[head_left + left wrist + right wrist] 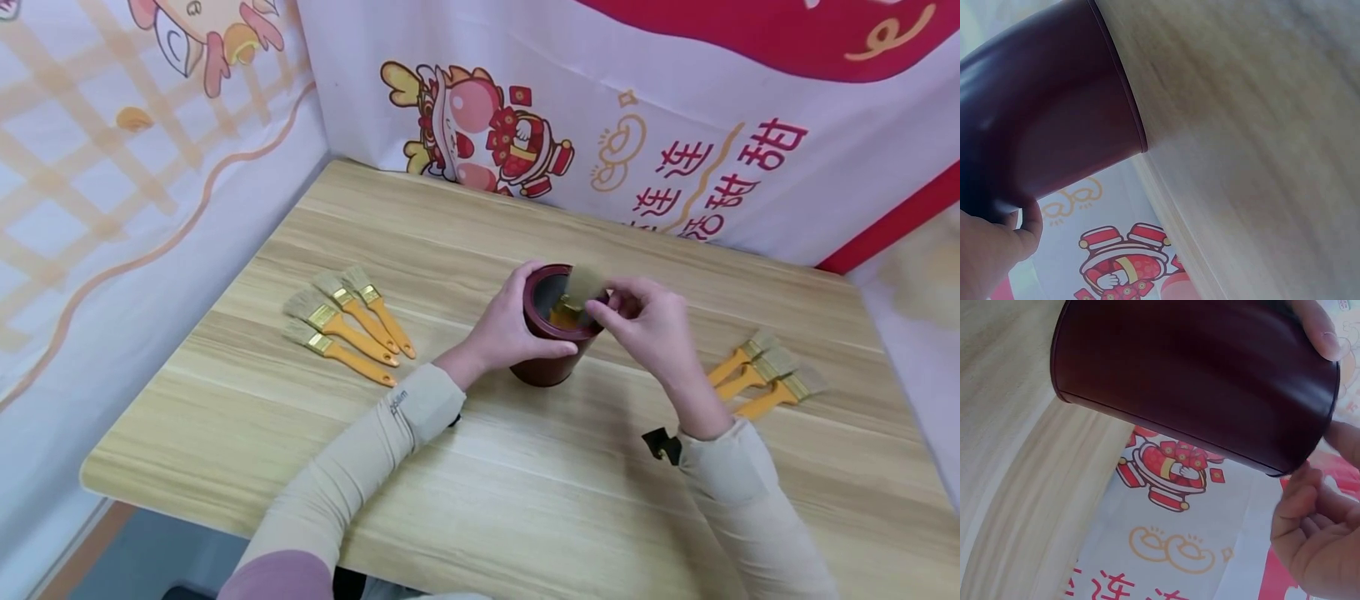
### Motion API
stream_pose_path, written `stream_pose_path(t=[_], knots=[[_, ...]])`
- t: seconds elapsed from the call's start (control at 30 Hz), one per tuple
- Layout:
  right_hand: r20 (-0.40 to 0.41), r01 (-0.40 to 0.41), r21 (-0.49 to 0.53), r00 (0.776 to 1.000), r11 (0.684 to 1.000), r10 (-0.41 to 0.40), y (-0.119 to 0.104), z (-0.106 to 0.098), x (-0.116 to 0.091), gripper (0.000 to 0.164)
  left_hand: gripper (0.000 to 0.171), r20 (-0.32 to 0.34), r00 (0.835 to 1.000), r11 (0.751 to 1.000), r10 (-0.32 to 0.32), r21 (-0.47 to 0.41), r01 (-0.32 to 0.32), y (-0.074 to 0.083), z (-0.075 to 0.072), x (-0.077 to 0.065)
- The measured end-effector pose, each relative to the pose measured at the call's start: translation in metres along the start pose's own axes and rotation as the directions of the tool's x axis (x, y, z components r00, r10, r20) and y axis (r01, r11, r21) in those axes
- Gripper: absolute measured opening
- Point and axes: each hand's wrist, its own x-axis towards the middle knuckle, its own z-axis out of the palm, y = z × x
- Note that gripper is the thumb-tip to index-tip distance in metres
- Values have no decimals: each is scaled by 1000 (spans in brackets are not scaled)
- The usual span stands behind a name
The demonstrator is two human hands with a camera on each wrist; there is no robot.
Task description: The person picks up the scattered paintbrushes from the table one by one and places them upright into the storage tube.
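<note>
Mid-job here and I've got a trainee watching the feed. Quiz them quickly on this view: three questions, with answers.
1. How many brushes lie on the table to the left of the cup?
2. True or false: the brush in the cup stands bristles down.
3. Fill the gap: the ___ hand is wrapped around the side of the cup.

Key:
1. Four.
2. False; its bristles point up.
3. Left; the left hand grips it.

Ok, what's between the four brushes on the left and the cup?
In the head view, from the four brushes to the cup: first bare wooden tabletop, then the left hand, which holds the cup's side.
</note>
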Motion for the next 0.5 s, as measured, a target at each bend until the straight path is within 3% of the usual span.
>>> stream_pose_path(t=[0.13,0.23,0.37,0.5], knots=[[89,-100,49,991,994,96,1,-9,-2,45,112,12,1000,1000,-10,8,10,0,1,1],[122,-168,62,980,984,160,6,-17,-8,50,113,9,1000,1000,-22,16,22,0,-1,1],[94,-232,23,969,972,229,20,-29,-21,49,113,1,1000,1000,-24,15,24,1,-2,1],[53,-345,-69,936,936,348,48,-46,-38,46,113,7,1000,1000,-23,9,22,1,0,1]])
